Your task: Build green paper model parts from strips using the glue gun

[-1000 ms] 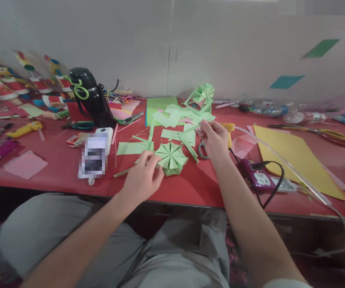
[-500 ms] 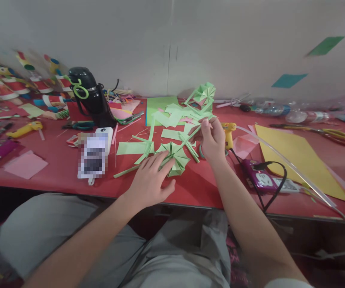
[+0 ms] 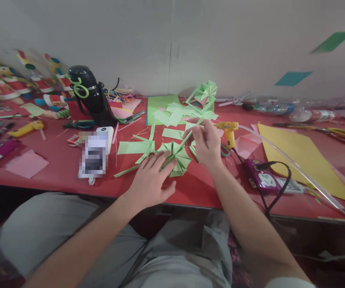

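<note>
A pleated light-green paper rosette (image 3: 182,163) lies near the table's front edge. My left hand (image 3: 150,180) rests over its left side, fingers outstretched and thumb apart, fingertips touching the folds. My right hand (image 3: 206,142), closed in a pinch, holds a narrow green paper stick (image 3: 192,133) that slants down to the middle of the rosette. Whether the stick is attached there I cannot tell. Another green paper stick (image 3: 126,172) pokes out to the left from beneath my left hand. Folded green strips (image 3: 145,149) lie just beyond it.
Behind the rosette are green paper scraps (image 3: 172,114) and a second green paper construction (image 3: 206,93). A yellow glue gun (image 3: 229,132) stands right of my right hand, near a purple power socket (image 3: 262,176). To the left are a phone (image 3: 94,156) and a black flask (image 3: 93,96).
My right hand has shifted slightly toward me and to the left along the green paper stick. My left hand stays on the rosette.
</note>
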Motion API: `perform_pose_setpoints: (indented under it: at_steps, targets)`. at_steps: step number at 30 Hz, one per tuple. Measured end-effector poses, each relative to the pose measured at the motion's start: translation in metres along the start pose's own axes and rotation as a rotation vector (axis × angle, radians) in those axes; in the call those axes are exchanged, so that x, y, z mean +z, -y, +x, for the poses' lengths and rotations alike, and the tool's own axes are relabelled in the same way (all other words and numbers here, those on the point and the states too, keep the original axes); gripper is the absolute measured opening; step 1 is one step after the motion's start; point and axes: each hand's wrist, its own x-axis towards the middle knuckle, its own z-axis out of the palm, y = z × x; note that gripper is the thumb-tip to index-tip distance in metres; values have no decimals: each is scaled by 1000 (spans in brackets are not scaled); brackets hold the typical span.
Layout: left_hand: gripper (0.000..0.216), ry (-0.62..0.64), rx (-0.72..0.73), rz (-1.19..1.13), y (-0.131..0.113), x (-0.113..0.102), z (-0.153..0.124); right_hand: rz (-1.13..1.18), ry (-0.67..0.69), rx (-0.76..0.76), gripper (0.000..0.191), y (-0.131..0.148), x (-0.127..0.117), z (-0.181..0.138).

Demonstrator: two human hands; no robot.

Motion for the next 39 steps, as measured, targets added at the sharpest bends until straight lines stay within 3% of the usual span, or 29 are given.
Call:
perform_pose_setpoints:
  at_steps: [9, 16, 25, 32, 39]
  targets:
    - [52, -6, -5, 8, 0, 1, -1, -159, 254, -44, 34, -5, 4, -5]
    - [49, -20, -7, -14, 2, 4, -1, -300, 363, -97, 23, -9, 3, -6]
    - [63, -151, -147, -148, 5, 13, -4, -414, 450, -106, 25, -4, -1, -5]
    - [75, -42, -374, -328, 6, 19, -3, -412, 458, -74, 19, -6, -6, -5]
    - [58, -156, -288, -356, 4, 13, 4, -310, 427, -60, 19, -5, -11, -4]
